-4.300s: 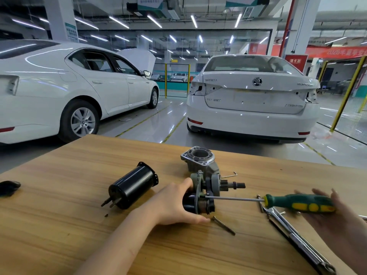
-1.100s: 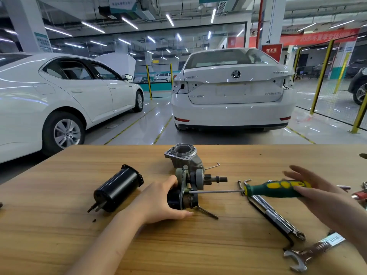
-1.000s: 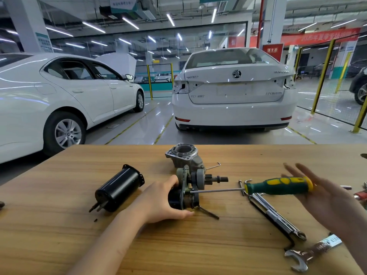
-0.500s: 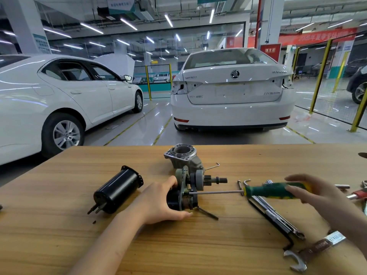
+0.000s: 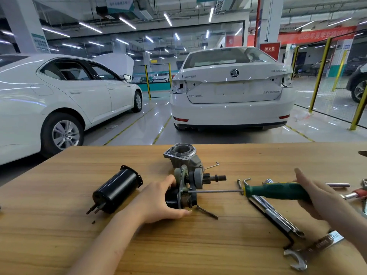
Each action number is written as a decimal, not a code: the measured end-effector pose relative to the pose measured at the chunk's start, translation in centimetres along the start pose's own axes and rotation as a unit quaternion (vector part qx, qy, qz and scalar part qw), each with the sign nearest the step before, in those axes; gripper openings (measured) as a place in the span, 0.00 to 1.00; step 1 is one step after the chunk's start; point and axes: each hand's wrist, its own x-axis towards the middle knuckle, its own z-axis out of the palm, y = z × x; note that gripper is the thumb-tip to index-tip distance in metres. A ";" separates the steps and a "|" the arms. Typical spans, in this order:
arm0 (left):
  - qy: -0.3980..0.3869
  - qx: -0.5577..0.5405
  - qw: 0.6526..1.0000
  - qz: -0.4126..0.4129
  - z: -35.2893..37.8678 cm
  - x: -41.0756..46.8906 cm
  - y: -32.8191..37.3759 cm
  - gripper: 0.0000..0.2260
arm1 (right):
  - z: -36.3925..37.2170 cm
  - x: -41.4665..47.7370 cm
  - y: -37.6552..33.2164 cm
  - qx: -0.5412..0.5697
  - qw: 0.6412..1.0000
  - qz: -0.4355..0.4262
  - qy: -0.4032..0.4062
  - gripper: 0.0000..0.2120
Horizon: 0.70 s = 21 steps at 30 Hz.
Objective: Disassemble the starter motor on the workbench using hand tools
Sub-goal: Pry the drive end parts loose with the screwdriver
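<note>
Left on the wooden surface [image 5: 59,235], a black cylindrical housing [image 5: 117,192] lies alone. The left hand [image 5: 158,201] curls round the grey metal starter motor [image 5: 188,187], mid-surface, on its side, long axis left-to-right, shaft pointing right. Green-handled screwdriver [image 5: 276,191] runs parallel, tip at the motor. Right hand [image 5: 317,195] presses the handle, fingers straight.

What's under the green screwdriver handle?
A long shiny wrench and a black bar lie on the bench beneath the screwdriver handle. The right hand covers the handle's far end, so whatever lies under there is hidden.
</note>
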 end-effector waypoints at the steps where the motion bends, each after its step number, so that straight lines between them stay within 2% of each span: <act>1: 0.000 0.004 1.000 0.002 0.0 0.0 0.0 0.28 | 0.0 0.0 -0.1 0.024 1.000 -0.006 -0.002 0.40; 4: 0.004 0.018 1.000 0.005 0.0 -0.1 0.1 0.29 | -0.3 0.0 0.1 0.105 0.994 -0.018 -0.025 0.27; 6: 0.003 0.017 1.000 0.004 0.0 -0.1 0.2 0.29 | -1.0 -0.1 0.1 0.114 0.992 -0.022 -0.056 0.21; 7: 0.003 0.012 1.000 0.003 0.0 -0.1 0.2 0.29 | -1.5 -0.1 0.4 0.095 0.992 -0.030 -0.077 0.20; 10: 0.008 -0.002 1.000 -0.002 0.0 -0.1 0.1 0.28 | -2.3 -0.4 1.1 0.025 0.987 -0.067 -0.141 0.25; 11: 0.007 -0.001 1.000 -0.002 -0.1 -0.1 0.1 0.28 | -2.1 -0.4 1.2 0.060 0.984 -0.073 -0.152 0.25; 12: 0.004 0.001 1.000 -0.001 0.0 -0.2 0.1 0.28 | -1.6 -0.2 1.4 0.140 0.977 -0.059 -0.149 0.23; 14: 0.000 0.005 1.000 0.003 0.0 -0.2 0.1 0.28 | -0.7 0.3 1.4 0.348 0.924 -0.002 -0.155 0.15; 15: 0.000 0.005 1.000 0.003 0.0 -0.2 0.1 0.28 | 0.0 0.4 0.6 0.404 0.898 0.007 -0.177 0.15; 16: 0.001 0.004 1.000 0.002 -0.1 -0.2 0.2 0.28 | 0.6 0.4 0.0 0.381 0.912 -0.029 -0.149 0.21; 18: 0.003 0.000 1.000 -0.001 -0.2 -0.2 0.2 0.28 | 1.3 -0.3 -0.8 0.361 0.925 -0.038 -0.115 0.35; 19: 0.004 -0.004 1.000 -0.003 -0.2 -0.2 0.2 0.27 | 1.1 -0.5 -0.3 0.301 0.941 -0.033 -0.149 0.38; 20: 0.005 -0.007 1.000 -0.005 -0.2 -0.2 0.2 0.27 | 1.1 -0.2 0.5 0.228 0.964 0.019 -0.138 0.39; 21: 0.008 -0.010 1.000 -0.008 -0.2 -0.2 0.2 0.27 | 1.1 -0.1 0.1 0.121 0.989 0.042 -0.067 0.38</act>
